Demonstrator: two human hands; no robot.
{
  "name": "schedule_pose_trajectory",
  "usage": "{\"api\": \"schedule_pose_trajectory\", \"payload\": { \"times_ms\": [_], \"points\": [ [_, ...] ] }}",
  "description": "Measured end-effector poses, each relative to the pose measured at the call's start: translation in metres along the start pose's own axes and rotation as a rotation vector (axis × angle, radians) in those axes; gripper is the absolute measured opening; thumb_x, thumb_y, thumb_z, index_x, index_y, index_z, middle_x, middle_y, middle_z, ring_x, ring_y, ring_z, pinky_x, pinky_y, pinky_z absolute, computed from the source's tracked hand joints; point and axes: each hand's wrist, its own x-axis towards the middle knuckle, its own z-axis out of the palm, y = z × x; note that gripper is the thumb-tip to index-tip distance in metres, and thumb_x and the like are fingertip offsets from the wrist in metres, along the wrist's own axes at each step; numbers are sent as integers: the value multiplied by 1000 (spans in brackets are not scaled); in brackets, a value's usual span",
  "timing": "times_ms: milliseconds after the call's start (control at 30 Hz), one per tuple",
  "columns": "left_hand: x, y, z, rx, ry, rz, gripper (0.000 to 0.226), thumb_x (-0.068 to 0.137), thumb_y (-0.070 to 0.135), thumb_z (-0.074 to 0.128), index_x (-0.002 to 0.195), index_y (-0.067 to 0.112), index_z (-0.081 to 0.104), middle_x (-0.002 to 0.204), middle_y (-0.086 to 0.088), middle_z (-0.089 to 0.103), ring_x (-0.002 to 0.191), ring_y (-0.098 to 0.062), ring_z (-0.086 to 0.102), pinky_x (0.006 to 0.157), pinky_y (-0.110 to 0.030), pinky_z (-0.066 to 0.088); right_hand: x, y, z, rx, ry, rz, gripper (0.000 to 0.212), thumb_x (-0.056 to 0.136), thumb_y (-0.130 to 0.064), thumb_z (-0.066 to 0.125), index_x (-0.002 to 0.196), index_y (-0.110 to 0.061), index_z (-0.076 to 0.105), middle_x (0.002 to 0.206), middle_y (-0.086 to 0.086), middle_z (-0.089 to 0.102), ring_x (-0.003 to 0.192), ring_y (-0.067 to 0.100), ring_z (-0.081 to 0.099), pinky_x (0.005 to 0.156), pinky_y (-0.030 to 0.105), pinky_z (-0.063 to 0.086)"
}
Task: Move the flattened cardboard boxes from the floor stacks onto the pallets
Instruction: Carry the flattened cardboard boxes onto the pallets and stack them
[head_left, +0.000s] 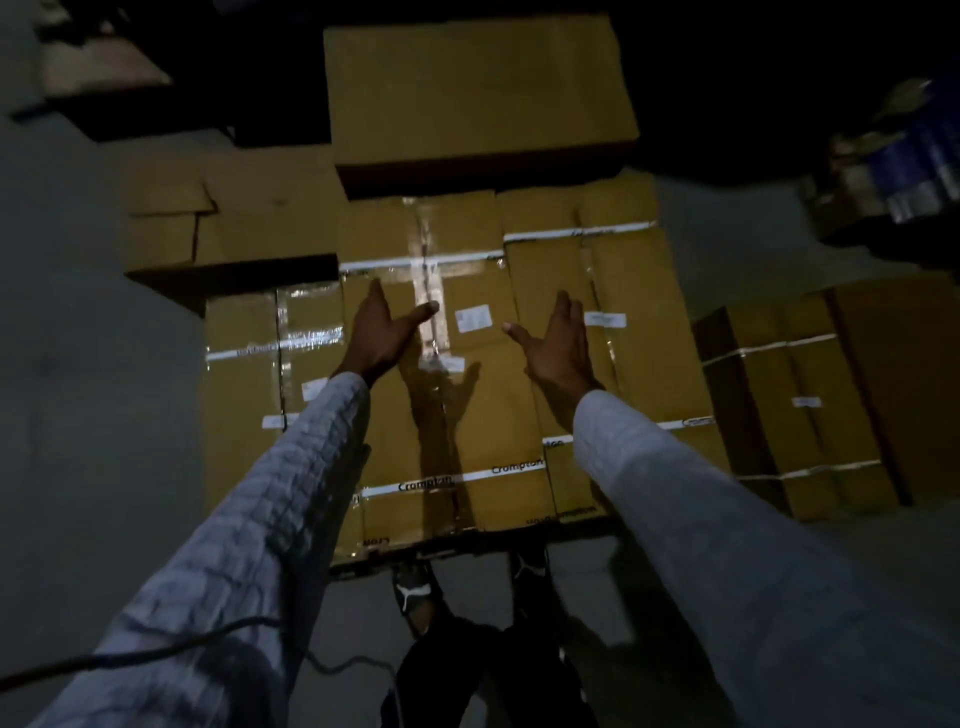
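Observation:
A bundle of flattened brown cardboard boxes (467, 405), taped and strapped with white printed bands, lies in front of me in the head view. Similar bundles lie beside it on the left (249, 395) and right (623, 312). My left hand (384, 332) hovers over the middle bundle's left part, fingers straight, thumb spread. My right hand (558, 348) is held over its right part, fingers straight too. Neither hand holds anything. Whether the palms touch the cardboard is unclear in the dim light.
A taller box (478, 93) stands behind the bundles, and a lower stack (223, 228) sits at the back left. Another strapped stack (810, 405) lies on the right. My shoes (415, 592) stand at the near edge. Grey floor (93, 415) stretches left. A cable (322, 660) hangs near my left sleeve.

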Motion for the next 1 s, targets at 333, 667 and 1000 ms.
{"api": "schedule_pose_trajectory", "payload": {
  "times_ms": [333,667,1000],
  "points": [
    [-111,191,66,4,-202,252,96,92,54,72,165,15,22,165,-15,35,150,-34,39,115,-45,40,-94,11,-189,98,158,16,84,97,-57,55,159,-10,25,164,13,26,148,34,31,120,46,30],
    [-269,342,240,94,-441,394,81,96,43,71,160,11,33,155,-20,47,139,-36,51,97,-33,45,-202,158,-384,203,227,97,76,93,-66,52,150,-18,40,153,10,44,136,31,47,110,50,44],
    [-348,448,433,112,-570,440,76,93,50,72,155,17,43,147,-19,56,129,-33,59,94,-31,44,-254,314,-560,258,417,179,73,99,-56,53,155,-12,35,155,12,42,143,31,39,116,41,33]
  ]
}}
